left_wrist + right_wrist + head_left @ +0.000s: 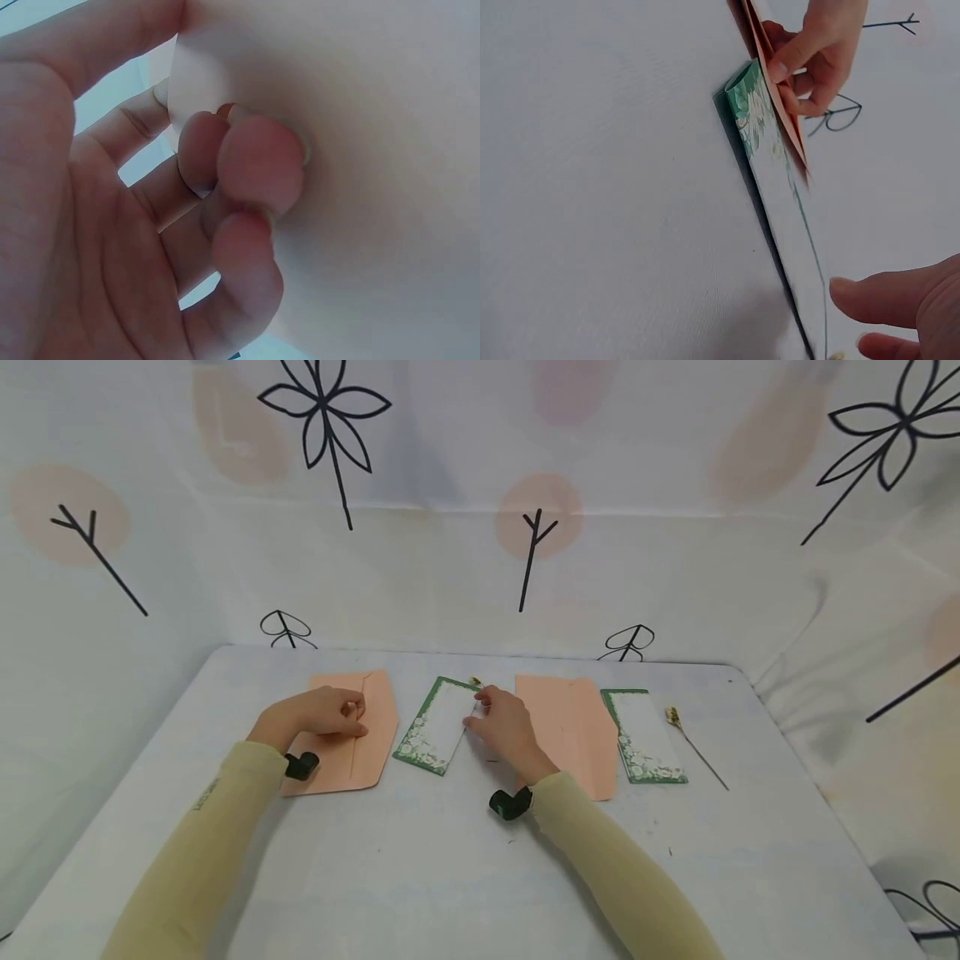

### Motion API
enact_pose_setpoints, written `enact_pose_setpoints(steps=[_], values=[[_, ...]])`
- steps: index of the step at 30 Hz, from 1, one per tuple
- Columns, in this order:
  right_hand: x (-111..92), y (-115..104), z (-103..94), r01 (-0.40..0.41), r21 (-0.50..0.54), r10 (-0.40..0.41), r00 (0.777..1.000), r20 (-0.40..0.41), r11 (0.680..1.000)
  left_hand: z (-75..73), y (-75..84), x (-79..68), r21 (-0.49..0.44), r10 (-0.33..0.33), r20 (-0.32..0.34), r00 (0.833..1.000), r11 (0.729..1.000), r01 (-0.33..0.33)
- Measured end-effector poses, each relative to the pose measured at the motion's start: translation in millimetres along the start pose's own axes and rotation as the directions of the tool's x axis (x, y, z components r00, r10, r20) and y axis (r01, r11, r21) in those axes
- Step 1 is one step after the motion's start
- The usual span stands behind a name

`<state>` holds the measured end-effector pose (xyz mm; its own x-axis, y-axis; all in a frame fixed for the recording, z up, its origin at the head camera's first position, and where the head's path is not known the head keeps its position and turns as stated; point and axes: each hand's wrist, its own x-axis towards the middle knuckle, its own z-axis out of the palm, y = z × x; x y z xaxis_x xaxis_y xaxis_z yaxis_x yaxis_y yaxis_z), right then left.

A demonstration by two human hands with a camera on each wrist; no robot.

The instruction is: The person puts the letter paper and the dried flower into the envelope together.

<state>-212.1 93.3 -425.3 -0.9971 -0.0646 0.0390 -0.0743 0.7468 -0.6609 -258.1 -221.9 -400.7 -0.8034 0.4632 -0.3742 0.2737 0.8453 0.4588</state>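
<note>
- left card [438, 727]: white, green floral border, tilted on the table [420, 877] between two peach envelopes; its end shows as a fold in the right wrist view.
- right hand [506, 727]: at the card's right edge, thumb and fingertip spaced apart; whether they touch the card is unclear.
- left flower [476, 681]: small dried head at the card's top corner, the rest mostly hidden.
- left hand [322, 714]: on the left envelope [377, 735], fingers bent inward; cannot tell whether they pinch the paper.
- farther right: right envelope [570, 743], right card [648, 735] just beside it, then right flower [672, 717] lying apart.
- behind: white backdrop [420, 577] with line-drawn plants.
- possible trouble: the right fingers, so near the left flower, might snag or snap it; a nudge could slide the light card; uneven pressure from the left hand could crease the envelope.
- count: two cards, two envelopes, two flowers, two hands.
</note>
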Motion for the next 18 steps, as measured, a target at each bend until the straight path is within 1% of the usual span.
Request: enact_pose_setpoints(steps=[5,9,16,18], values=[[4,-7,5.1,0.012,-0.011,-0.012,0.999,0.045,1.000,0.0,2.0,-2.0,0.009,0.003,0.000,1.000,1.000,-0.003],[6,-12,10.1,0.031,-0.001,-0.031,0.997,0.065,1.000,0.4,2.5,-1.7,0.015,0.003,-0.002,1.000,1.000,-0.002],[11,-13,17.7,0.091,-0.022,-0.088,0.990,0.107,0.996,1.9,0.3,0.9,0.021,0.008,-0.007,1.000,1.000,-0.007],[12,-14,19.3,0.097,-0.017,-0.094,0.988,0.122,0.995,1.8,-0.5,1.6,0.016,0.003,-0.009,1.000,1.000,-0.003]])
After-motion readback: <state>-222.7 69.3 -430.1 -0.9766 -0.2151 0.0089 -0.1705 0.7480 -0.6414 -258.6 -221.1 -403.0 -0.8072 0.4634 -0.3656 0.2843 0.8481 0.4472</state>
